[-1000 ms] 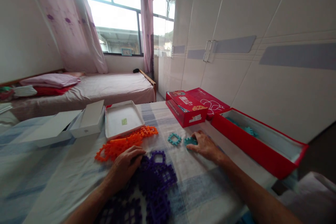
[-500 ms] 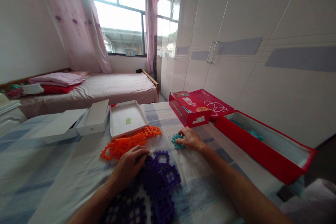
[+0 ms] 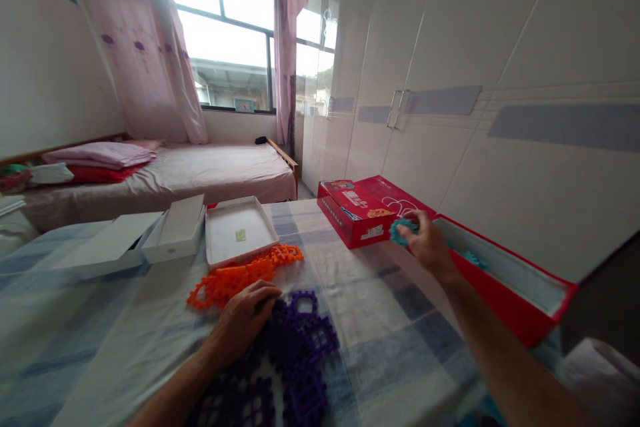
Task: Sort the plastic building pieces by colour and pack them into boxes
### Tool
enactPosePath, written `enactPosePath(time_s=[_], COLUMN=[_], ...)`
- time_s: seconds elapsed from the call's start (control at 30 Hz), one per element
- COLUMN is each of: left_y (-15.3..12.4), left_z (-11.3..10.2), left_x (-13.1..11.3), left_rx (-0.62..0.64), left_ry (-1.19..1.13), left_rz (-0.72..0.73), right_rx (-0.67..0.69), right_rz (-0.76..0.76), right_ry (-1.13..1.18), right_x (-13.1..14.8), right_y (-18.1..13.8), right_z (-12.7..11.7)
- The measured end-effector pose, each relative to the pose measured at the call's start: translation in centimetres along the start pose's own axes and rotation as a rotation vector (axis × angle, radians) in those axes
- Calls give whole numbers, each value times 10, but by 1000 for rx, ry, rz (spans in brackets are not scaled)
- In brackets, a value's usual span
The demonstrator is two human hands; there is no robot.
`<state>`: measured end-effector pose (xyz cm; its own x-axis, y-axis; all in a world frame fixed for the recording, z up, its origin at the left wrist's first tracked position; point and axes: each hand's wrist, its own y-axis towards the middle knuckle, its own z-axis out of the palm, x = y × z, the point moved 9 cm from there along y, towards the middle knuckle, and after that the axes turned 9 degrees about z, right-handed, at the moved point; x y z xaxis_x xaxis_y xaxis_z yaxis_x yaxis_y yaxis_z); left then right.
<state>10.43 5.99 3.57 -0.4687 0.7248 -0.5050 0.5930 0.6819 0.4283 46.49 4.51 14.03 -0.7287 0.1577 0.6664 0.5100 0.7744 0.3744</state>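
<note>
My right hand (image 3: 429, 245) pinches a teal interlocking building piece (image 3: 401, 231) with notched edges. It is raised by the right end of a red printed box (image 3: 353, 210), close to the near end of a long open red box (image 3: 520, 300). More teal pieces (image 3: 475, 259) lie inside that long box. My left hand (image 3: 247, 317) rests with loosely bent fingers at the upper left edge of a pile of purple building pieces (image 3: 303, 340); nothing shows in its grasp. Just beyond it lie orange building pieces (image 3: 240, 277), bunched together.
A shallow white tray-like lid (image 3: 240, 233) lies behind the orange pieces. White boxes (image 3: 173, 230) stand left of it. A checked cloth (image 3: 365, 340) covers the surface. Behind are a bed (image 3: 220, 170) and a tall white wardrobe (image 3: 440, 147).
My right hand has lifted the teal piece off the cloth and carried it right, toward the long red box. My left hand stays by the purple pile. The view has shifted slightly.
</note>
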Motion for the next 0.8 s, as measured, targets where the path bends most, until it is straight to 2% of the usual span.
enactPosePath(time_s=[0.03, 0.1, 0.17, 0.23, 0.3, 0.4, 0.5, 0.63, 0.7, 0.8], left_y=[0, -1, -2, -3, -3, -2, -2, -3, -3, -3], left_z=[0, -1, -1, -2, -4, -7, -9, -9, -8, -7], left_x=[0, -1, -1, -2, -2, -3, -5, -5, -4, -2], left_rx=[-5, -22, -37, -50, -61, -76, -86, -88, -86, -86], left_ry=[-2, -6, -12, -15, -9, -3, -15, -15, -1, 16], left_rz=[0, -4, -7, -11, -18, -22, -18, -24, -27, -37], right_rx=[-100, -314, -341, -420, -396, -158, 61, 307, 400, 493], right_rz=[33, 128, 158, 56, -159, -420, -558, -750, -800, -840], right_ry=[-36, -254, -320, -398, -375, -245, -194, -148, -194, -246], right_x=[-16, -46, -65, -60, -34, 21, 86, 169, 196, 220], right_y=[13, 31, 41, 38, 28, 1, -34, -83, -98, -109], right_z=[-28, -77, -96, -97, -69, 8, 90, 179, 215, 256])
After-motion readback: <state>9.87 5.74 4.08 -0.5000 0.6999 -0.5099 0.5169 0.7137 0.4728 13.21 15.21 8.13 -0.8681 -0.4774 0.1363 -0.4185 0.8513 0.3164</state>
